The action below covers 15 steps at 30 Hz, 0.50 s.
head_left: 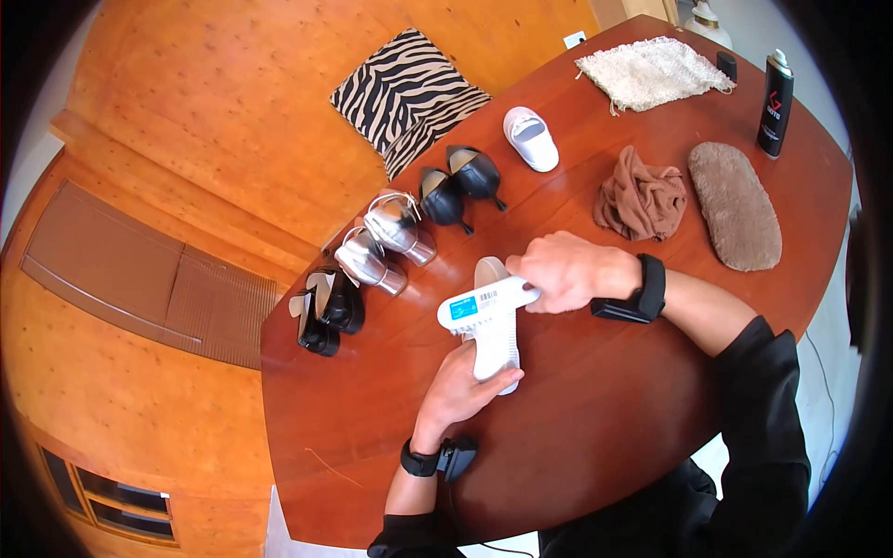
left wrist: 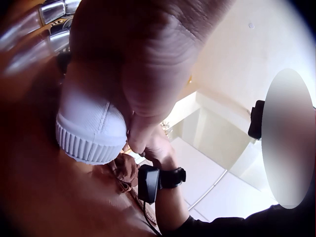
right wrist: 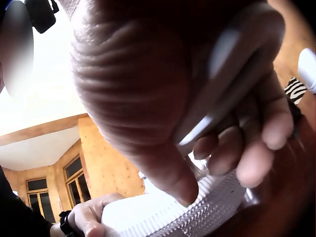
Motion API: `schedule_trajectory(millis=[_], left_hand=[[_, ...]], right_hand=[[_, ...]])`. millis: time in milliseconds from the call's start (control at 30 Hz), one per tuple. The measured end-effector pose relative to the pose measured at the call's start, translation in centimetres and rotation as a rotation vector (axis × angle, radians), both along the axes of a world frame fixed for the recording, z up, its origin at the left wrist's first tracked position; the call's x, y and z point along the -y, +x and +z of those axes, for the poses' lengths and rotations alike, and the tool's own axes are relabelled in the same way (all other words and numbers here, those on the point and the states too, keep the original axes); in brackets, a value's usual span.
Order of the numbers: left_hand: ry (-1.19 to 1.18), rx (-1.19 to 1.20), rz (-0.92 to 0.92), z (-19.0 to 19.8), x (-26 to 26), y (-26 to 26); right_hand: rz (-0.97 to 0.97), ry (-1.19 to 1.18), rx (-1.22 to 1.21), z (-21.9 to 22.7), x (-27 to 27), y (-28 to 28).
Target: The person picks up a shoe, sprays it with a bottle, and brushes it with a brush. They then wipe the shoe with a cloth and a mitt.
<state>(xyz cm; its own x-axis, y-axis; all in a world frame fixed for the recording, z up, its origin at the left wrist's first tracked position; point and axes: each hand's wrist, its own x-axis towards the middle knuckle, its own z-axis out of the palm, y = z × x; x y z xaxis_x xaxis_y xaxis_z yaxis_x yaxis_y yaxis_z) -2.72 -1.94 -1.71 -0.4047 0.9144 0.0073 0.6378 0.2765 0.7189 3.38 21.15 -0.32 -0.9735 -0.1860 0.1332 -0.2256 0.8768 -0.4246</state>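
Observation:
My left hand [head_left: 456, 386] grips a white shoe [head_left: 499, 353] by one end, thumb across it, over the middle of the table. In the left wrist view the ribbed end of the shoe [left wrist: 91, 140] shows below that hand. My right hand [head_left: 572, 272] grips the handle of a white brush [head_left: 479, 305] with a blue label on its back. The brush head lies across the shoe, its bristles peeking out along the lower edge. In the right wrist view, the fingers [right wrist: 254, 163] curl round the handle just above the shoe's ridged sole.
Black flats [head_left: 330, 307], silver heels [head_left: 395, 223], black heels [head_left: 473, 172] and another white shoe [head_left: 532, 141] line the table's far-left side. Toward the right are a brown cloth [head_left: 640, 195], a fuzzy brown pad [head_left: 735, 205], a cream cloth [head_left: 651, 74] and a black spray can [head_left: 775, 102].

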Motion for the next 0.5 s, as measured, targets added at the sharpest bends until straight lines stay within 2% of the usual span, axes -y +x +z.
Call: schedule_trajectory(millis=[67, 133, 200, 267, 400, 500], left_hand=[[0.014, 0.024, 0.010, 0.3, 0.1, 0.0], [-0.085, 0.084, 0.021, 0.6, 0.1, 0.0], [-0.088, 0.070, 0.017, 0.6, 0.1, 0.0], [-0.092, 0.058, 0.016, 0.5, 0.1, 0.0], [-0.087, 0.052, 0.020, 0.0, 0.4, -0.4], [-0.105, 0.057, 0.013, 0.2, 0.4, -0.5]], right_hand=[[-0.143, 0.049, 0.058, 0.5, -0.5, -0.2], [-0.255, 0.072, 0.010, -0.4, -1.4, -0.9], [-0.286, 0.085, 0.014, -1.3, -2.1, -1.1], [-0.278, 0.074, 0.019, -0.3, -1.7, -0.7], [0.059, 0.014, 0.096, 0.5, 0.0, 0.3], [0.104, -0.024, 0.056, -0.1, 0.0, 0.2]])
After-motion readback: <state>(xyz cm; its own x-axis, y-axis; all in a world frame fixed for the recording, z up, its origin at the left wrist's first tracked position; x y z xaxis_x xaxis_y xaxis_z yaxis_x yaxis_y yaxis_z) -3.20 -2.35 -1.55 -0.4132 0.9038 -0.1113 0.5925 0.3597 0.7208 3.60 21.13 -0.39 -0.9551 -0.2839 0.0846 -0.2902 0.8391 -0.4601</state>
